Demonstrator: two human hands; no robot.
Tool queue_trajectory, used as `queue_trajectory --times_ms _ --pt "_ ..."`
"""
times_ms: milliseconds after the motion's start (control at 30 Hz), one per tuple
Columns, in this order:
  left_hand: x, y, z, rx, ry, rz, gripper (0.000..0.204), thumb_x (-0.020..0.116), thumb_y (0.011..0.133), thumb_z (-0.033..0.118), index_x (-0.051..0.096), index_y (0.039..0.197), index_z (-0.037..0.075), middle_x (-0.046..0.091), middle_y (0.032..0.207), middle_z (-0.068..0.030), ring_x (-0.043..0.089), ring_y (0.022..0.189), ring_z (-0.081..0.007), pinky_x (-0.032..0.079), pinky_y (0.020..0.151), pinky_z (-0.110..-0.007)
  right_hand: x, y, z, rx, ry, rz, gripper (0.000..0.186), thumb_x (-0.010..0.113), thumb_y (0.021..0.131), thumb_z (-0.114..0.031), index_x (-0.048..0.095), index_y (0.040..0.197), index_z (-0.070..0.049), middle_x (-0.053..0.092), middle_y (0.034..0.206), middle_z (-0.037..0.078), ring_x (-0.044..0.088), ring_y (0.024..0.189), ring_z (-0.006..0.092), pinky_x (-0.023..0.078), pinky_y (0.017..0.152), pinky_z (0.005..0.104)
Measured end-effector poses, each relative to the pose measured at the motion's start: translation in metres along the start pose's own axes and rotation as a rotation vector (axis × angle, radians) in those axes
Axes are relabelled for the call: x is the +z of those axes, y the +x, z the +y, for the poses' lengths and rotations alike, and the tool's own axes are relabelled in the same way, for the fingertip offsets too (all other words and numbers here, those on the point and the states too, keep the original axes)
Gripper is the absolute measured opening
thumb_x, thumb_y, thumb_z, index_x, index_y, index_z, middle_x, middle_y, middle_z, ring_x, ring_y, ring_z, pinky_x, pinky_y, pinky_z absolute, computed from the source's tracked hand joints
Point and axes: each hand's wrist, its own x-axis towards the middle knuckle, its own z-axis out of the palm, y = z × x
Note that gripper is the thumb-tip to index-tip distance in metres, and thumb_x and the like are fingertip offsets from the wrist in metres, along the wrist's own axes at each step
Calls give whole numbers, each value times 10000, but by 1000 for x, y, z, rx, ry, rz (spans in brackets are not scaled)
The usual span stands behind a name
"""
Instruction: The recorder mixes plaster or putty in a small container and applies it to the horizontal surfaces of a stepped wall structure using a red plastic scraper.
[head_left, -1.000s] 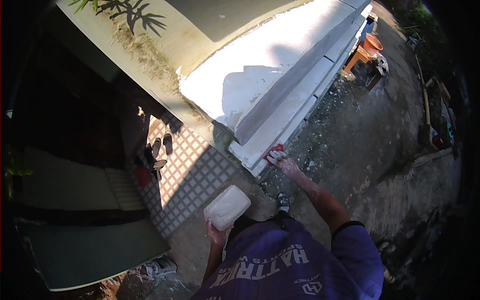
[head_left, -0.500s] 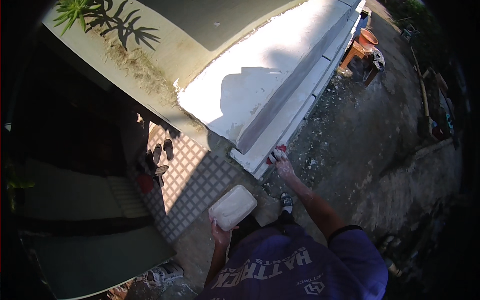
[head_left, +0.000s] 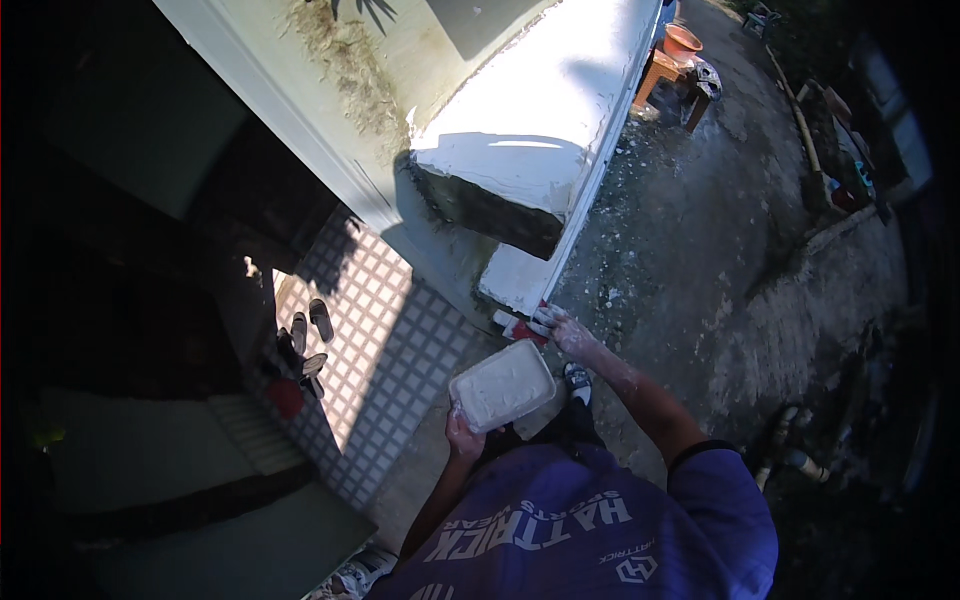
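My left hand (head_left: 464,436) grips the near left side of a shallow rectangular tub (head_left: 470,416), whose inside is coated with whitish material, like paint or plaster. In my right hand (head_left: 570,336), smeared with white, is a red-and-white rag-like thing (head_left: 528,334); its exact kind is unclear. The fingers are closed around it at the near corner of a low white ledge (head_left: 515,277). Above that ledge rises a white-coated block (head_left: 500,150) with a bare, dark end face (head_left: 490,212). The tub is held just below the corner, apart from the ledge.
Left of the ledge lies a checkered tile floor (head_left: 385,345) with several dark slippers (head_left: 320,320). An orange basin (head_left: 682,42) stands on a small wooden stool (head_left: 655,75) at the far right. Rough concrete ground (head_left: 690,220) with white splashes runs along the wall.
My right hand has moved from the ledge's right side to its near end with the red-and-white thing. The tub has shifted right and up, and the view has turned, exposing the block's dark end.
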Motion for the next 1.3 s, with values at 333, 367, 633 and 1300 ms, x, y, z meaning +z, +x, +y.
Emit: queue_trajectory --times_ms 333,367,633,1300 --pt "38 50 -14 -372 215 -260 623 262 889 509 369 1324 75 584 1128 -133 641 840 -293 528 466 -392 -90 -108 -38 900 793 607 254 575 861 -75 490 1088 2 609 937 136 591 897 202 460 825 345" --pt "44 56 -20 -397 259 -227 623 262 889 509 369 1324 75 584 1128 -133 641 840 -293 528 466 -392 -95 -120 -40 878 785 629 254 575 861 -75 490 1088 2 609 937 136 591 897 202 460 825 345" --pt "136 95 -98 -567 356 -446 623 302 902 538 403 1303 73 615 1078 -118 655 778 -260 497 404 -352 -138 -204 -19 1028 1043 1037 172 563 873 -82 500 1030 -49 579 943 9 550 871 77 466 814 269" --pt "385 165 -320 -672 519 -614 480 515 913 291 380 1293 32 569 1108 -119 639 895 -244 565 570 -388 -173 -374 223 857 1974 1515 402 608 856 -241 516 1190 -36 628 1084 137 636 914 277 524 816 432"
